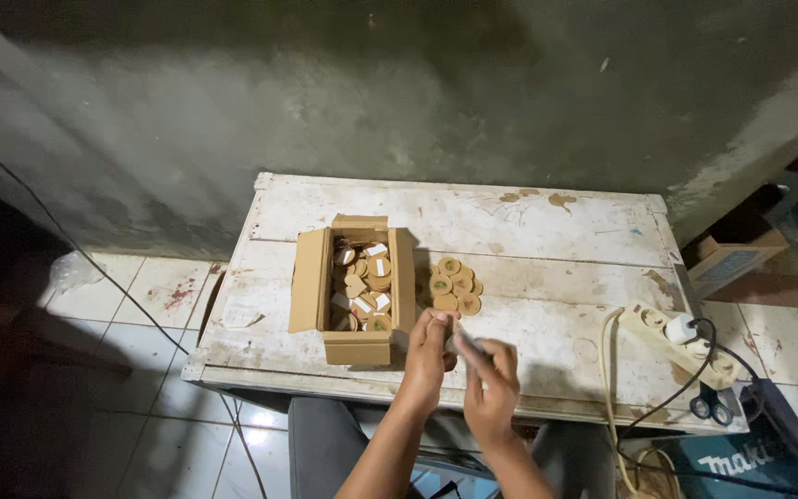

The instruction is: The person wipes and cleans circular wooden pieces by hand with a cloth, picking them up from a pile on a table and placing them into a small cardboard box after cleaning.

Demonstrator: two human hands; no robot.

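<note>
Both hands meet over the near edge of the white counter (547,231): left hand (429,349) pinches a small piece, too blurred to identify, right hand (491,388) closes on it too. Just beyond lies a pile of round tan discs (454,285); left of it, an open cardboard box (353,286) holds more, some with white labels.

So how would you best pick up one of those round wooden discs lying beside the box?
Probably by the rim, from above. The discs lie flat in a loose, overlapping cluster on the table, right of the open cardboard box. Pinch an outer one across its edge; its neighbours crowd it less.
</note>
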